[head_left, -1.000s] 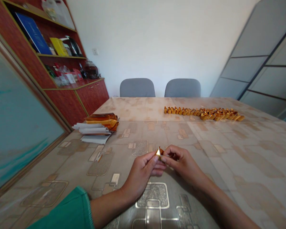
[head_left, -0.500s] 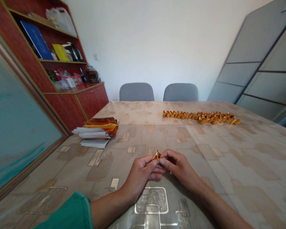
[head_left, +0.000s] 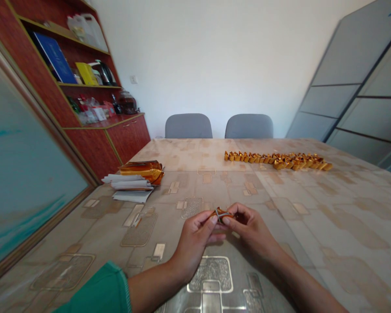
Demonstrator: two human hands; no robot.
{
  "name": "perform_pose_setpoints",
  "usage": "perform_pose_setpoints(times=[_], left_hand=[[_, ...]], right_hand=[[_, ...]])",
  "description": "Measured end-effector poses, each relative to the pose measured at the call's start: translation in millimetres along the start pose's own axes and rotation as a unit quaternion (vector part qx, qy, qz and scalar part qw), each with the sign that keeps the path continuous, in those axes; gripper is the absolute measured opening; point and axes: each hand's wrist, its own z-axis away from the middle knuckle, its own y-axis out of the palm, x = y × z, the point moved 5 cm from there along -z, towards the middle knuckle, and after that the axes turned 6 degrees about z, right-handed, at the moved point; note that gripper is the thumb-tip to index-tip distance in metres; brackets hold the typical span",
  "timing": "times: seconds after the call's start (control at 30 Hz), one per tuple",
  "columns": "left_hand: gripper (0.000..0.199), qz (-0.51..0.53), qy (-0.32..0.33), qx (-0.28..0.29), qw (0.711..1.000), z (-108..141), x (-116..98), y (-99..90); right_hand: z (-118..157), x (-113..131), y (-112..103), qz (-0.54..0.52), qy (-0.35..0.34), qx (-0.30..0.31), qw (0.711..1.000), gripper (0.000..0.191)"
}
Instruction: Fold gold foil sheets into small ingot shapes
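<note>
Gold foil piece, small and folded, with what looks like a pale strip crossing it, sits between your left hand and right hand, the fingers of both clamped on it above the worktop. Farther off, gold foil ingots stand in a long row; an orange foil roll rests by white paper slips. Lettering on the blue book is too small to read.

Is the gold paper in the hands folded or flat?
Folded: the gold foil is creased into a small narrow shape, pinched between the left hand and right hand.
</note>
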Motion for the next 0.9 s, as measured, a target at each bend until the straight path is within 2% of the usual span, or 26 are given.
perform_pose_setpoints(times=[0.13,0.37,0.57,0.9], left_hand=[[0.046,0.037,-0.032,-0.001,0.999,-0.3,3.0,1.4],[0.042,0.086,-0.046,-0.014,0.995,-2.9,2.8,1.5],[0.044,0.086,-0.055,-0.025,0.994,-7.4,6.3,-0.9],[0.044,0.053,-0.028,-0.017,0.998,-7.3,5.4,-3.0]], right_hand=[[0.1,-2.4,-2.6,-0.003,-0.01,-0.014,1.0,0.037],[-1.1,-3.0,-4.8,-0.032,-0.004,-0.004,0.999,0.035],[-0.9,-1.1,-4.2,-0.042,-0.003,-0.023,0.999,0.036],[-6.0,-6.8,0.9,-0.056,0.015,-0.012,0.998,0.038]])
